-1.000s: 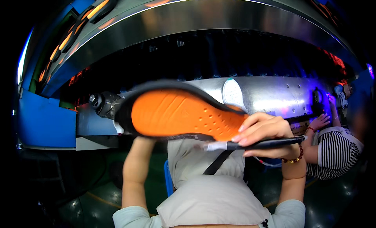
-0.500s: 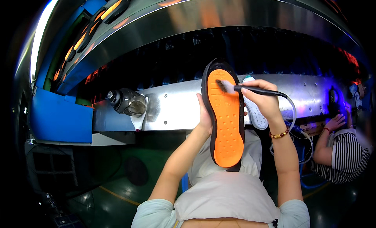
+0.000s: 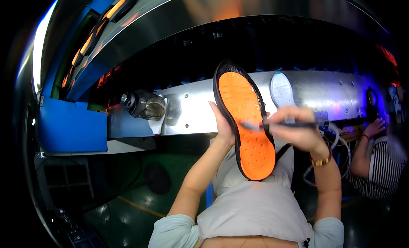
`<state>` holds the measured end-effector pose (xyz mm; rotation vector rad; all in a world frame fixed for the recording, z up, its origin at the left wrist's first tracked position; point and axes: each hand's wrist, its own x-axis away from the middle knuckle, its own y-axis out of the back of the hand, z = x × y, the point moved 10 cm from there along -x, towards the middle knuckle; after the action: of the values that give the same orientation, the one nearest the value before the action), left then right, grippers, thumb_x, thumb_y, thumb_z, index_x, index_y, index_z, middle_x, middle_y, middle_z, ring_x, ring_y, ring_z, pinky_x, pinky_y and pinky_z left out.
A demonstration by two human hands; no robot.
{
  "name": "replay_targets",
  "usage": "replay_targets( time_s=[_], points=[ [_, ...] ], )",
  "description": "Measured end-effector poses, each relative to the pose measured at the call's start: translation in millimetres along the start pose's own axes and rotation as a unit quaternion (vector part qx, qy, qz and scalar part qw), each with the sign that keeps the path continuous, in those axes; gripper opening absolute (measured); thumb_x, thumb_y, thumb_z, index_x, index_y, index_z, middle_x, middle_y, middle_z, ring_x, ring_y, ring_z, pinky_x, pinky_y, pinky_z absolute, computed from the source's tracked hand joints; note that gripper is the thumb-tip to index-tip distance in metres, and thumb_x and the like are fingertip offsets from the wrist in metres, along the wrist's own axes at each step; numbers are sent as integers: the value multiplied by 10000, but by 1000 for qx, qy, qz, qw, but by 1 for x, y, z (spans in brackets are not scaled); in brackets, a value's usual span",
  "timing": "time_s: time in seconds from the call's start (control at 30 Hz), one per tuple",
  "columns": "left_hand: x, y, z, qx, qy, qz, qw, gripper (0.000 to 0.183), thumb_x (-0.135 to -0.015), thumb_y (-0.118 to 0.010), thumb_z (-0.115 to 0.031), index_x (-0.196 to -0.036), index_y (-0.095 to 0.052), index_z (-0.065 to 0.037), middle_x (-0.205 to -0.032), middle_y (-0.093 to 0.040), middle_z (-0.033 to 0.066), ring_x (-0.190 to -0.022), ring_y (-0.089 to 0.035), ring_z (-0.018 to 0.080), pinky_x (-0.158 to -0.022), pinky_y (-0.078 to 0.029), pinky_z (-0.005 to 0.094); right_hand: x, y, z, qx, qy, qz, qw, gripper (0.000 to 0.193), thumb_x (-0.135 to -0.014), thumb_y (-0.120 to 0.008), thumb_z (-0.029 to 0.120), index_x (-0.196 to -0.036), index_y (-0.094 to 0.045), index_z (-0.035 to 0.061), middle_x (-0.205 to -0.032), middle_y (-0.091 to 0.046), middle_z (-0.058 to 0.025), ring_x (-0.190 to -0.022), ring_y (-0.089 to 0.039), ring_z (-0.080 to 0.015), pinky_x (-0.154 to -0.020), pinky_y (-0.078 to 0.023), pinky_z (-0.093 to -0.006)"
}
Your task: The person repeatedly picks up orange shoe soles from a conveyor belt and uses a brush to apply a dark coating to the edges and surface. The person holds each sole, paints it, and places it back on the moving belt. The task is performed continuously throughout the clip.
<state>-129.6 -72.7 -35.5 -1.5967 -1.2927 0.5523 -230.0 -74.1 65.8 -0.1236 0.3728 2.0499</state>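
A shoe sole (image 3: 249, 141) with a black rim and an orange inner face is held upright over my lap, its top leaning left. My left hand (image 3: 223, 128) grips it by the left edge, thumb in front, with the other fingers mostly hidden behind. In my right hand (image 3: 300, 135), blurred by motion, is a brush (image 3: 250, 126) with a dark handle. Its bristles lie against the middle of the orange face. Along the upper right rim the black looks wet and glossy. A white insole-shaped piece (image 3: 281, 89) rests on the metal bench, partly behind my right hand.
A dark-lidded bottle (image 3: 147, 106) lies on the metal bench (image 3: 189, 116) at the left, on a white cloth. Above runs a curved metal ledge (image 3: 255, 7). More orange-and-black soles (image 3: 87, 43) sit far left. Another person's hand (image 3: 374, 128) is at the right.
The brush has moved from the sole's upper end down to its middle. The sole leans further left, and its upper right rim looks glossier. The whole view has shifted slightly.
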Motion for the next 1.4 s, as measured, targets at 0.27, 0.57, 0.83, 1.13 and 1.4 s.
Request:
replay_targets(
  time_s=[0.27,0.57,0.83,1.13,1.4],
  points=[
    [-10,-5,-13,30,-32,36,998,838,-731,-134,-737,-1275,-309,-124,-1232,-397,138,-1100,-426,294,-916,-376,411,-16,-25,8,-99,29,89,991,170,-648,-670,49,-812,-648,9,-784,-631,-105,-761,-604,-175,-682,-469,-265],
    [-14,-29,-57,-15,-172,78,982,944,-659,-237,-795,-1297,-259,-98,-1244,-358,235,-1062,-435,394,-872,-386,473,-1,-21,31,-72,67,121,988,183,-624,-675,-8,-803,-644,18,-815,-634,-115,-789,-613,-189,-736,-472,-284],
    [-13,-36,-91,27,-239,73,968,1002,-622,-279,-814,-1329,-205,-107,-1277,-302,251,-1086,-382,445,-901,-335,513,5,-18,36,45,84,107,990,189,-636,-689,51,-822,-657,59,-807,-648,-43,-844,-574,-159,-777,-420,-277],
    [-5,-27,-100,21,-258,78,963,975,-626,-337,-797,-1331,-207,-135,-1306,-258,243,-1116,-350,439,-920,-312,512,15,-22,20,0,35,116,993,206,-640,-689,32,-842,-656,45,-818,-644,-36,-803,-539,-145,-729,-441,-262],
    [1,-35,-107,28,-258,129,957,991,-623,-277,-816,-1330,-205,-125,-1298,-277,236,-1118,-376,404,-924,-325,505,17,-6,-12,-40,-57,57,996,215,-630,-698,46,-840,-671,83,-849,-628,-16,-849,-526,-142,-763,-421,-271]
  ],
)
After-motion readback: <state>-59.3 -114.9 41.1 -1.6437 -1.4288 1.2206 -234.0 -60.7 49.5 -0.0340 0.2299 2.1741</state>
